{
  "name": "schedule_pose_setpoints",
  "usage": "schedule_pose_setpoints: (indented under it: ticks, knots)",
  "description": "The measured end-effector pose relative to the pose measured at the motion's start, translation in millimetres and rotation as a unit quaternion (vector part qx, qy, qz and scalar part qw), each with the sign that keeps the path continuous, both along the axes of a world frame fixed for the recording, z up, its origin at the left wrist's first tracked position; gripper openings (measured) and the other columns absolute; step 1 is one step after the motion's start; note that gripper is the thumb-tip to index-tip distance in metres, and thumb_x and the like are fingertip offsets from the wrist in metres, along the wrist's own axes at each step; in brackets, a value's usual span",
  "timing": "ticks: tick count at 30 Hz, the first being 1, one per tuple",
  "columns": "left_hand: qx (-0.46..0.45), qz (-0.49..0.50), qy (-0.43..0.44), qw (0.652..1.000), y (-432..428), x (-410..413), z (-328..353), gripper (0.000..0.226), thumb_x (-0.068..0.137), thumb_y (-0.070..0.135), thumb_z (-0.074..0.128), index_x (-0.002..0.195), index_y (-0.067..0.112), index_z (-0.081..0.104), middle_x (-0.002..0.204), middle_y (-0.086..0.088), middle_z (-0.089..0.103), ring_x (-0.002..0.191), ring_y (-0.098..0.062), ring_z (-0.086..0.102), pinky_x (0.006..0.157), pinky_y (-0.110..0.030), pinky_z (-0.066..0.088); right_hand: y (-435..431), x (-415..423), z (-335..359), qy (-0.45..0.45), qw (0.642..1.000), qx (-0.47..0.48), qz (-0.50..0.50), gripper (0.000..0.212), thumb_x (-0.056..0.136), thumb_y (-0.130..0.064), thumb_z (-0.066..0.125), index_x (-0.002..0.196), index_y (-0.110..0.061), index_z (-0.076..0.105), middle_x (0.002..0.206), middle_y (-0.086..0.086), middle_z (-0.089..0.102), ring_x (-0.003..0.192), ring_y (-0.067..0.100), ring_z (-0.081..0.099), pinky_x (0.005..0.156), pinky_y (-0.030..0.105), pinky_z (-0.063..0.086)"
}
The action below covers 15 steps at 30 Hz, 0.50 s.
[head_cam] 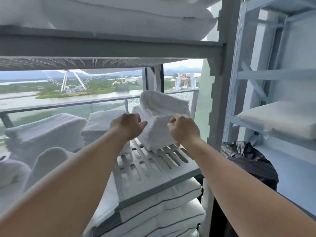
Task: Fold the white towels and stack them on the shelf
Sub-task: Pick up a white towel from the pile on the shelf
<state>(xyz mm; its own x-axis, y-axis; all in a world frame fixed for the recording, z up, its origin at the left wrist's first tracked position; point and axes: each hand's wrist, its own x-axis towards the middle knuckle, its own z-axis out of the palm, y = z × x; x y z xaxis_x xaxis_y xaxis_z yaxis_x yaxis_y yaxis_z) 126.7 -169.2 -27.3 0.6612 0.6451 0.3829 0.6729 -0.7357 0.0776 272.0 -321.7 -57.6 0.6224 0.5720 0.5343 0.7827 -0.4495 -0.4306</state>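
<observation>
White terry is filling most of the head view. The folded towel is sitting on the slatted grey shelf, toward its right rear, just beside the rack's upright post. The left hand and right hand are bracketing it from either side. Both hands are narrow, fingers curled in, and each seems to be pinching a front corner of the cloth, though the fingertips are partly hiding behind it.

The bundle is looking lopsided. Its upper layer is bulging and lifting at the left, so the top fold is probably going to spring open once the pinch is letting go, unless it is being pressed flat first. If one hand is tugging harder than the other, the layers are likely to be sliding askew and the block is going to be leaning.

Pushing it further back is a second risk. Behind it only a window and railing are showing, and I cannot tell whether the rack has a back panel, so a firm shove may be sending it off the rear edge. The open slots could also be catching loose loops or a hanging corner.

To the left, another towel stack is standing near, and a wider pile is lying further left. A careless elbow or forearm may be nudging these. Striped linens are lying on the level below, and a black bag is slumping at the right.
</observation>
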Motion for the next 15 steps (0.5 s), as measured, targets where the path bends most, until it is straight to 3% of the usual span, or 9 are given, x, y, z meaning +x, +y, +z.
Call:
schedule_pose_setpoints:
  ticks: [6,10,15]
  knots:
    - [-0.008,0.002,0.006,1.0,8,42,-6,0.05,0.097,0.064,0.038,0.121,0.026,0.063,0.119,-0.004,0.067,0.103,-0.025,0.063,0.078,-0.037,0.05,18,32,-3,-0.051,0.998,0.042,0.008,0.022,0.093,-0.035,0.058,0.103,-0.017,0.065,0.107,0.007,0.06,0.106,0.027,0.055,0.092,0.04,0.047]
    - [0.006,-0.007,-0.038,0.999,28,68,-7,0.047,0.097,0.061,0.041,0.118,0.025,0.063,0.116,-0.003,0.067,0.099,-0.025,0.064,0.073,-0.035,0.046,39,54,0,-0.099,0.994,0.045,-0.01,0.025,0.092,-0.034,0.058,0.11,-0.017,0.065,0.111,0.007,0.062,0.112,0.029,0.053,0.098,0.042,0.04]
    - [0.025,-0.031,-0.095,0.995,64,96,9,0.047,0.097,0.059,0.043,0.122,0.024,0.062,0.119,-0.003,0.063,0.099,-0.027,0.065,0.08,-0.038,0.052,77,80,16,-0.144,0.988,0.042,-0.044,0.031,0.09,-0.036,0.06,0.115,-0.018,0.064,0.114,0.009,0.062,0.113,0.031,0.052,0.095,0.042,0.04]
